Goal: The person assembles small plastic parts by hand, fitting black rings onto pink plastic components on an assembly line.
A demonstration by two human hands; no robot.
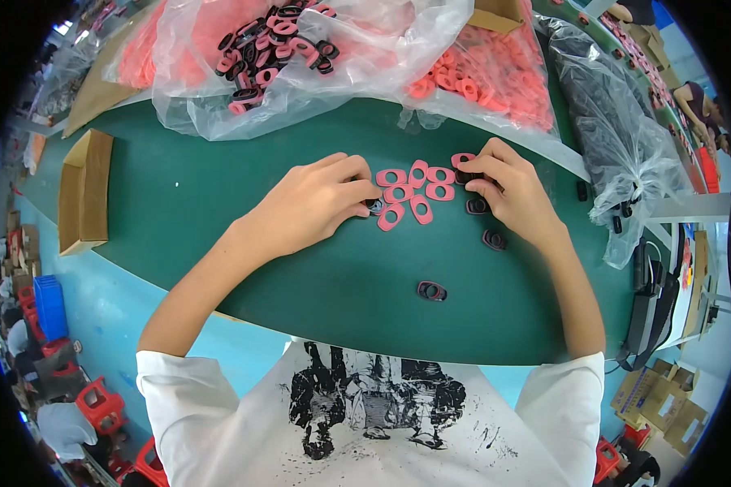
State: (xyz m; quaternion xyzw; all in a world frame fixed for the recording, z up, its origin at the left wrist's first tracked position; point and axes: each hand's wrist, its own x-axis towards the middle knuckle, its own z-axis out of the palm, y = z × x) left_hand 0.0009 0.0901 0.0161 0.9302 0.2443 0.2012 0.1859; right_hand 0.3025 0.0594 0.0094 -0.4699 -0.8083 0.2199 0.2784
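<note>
Several pink oval rings point(427, 219) lie in a loose cluster on the green table, between my two hands. My left hand point(317, 201) is at the cluster's left edge, its fingertips pinched on a small dark oval part point(374, 206) that they mostly cover. On the right, my right hand point(513, 188) has thumb and forefinger closed on a black oval part point(464, 176), just below one pink ring point(458, 157). Under that hand sit two more black oval parts, one of them point(495, 246) lower down. Nearer to me is a single black oval part point(441, 294).
A clear plastic bag point(195, 105) with mixed pink and black pieces lies at the back, beside a bag of red-pink pieces point(495, 85). An open cardboard box point(97, 191) stands at the left. A clear bag with dark contents point(617, 122) lies at the right edge.
</note>
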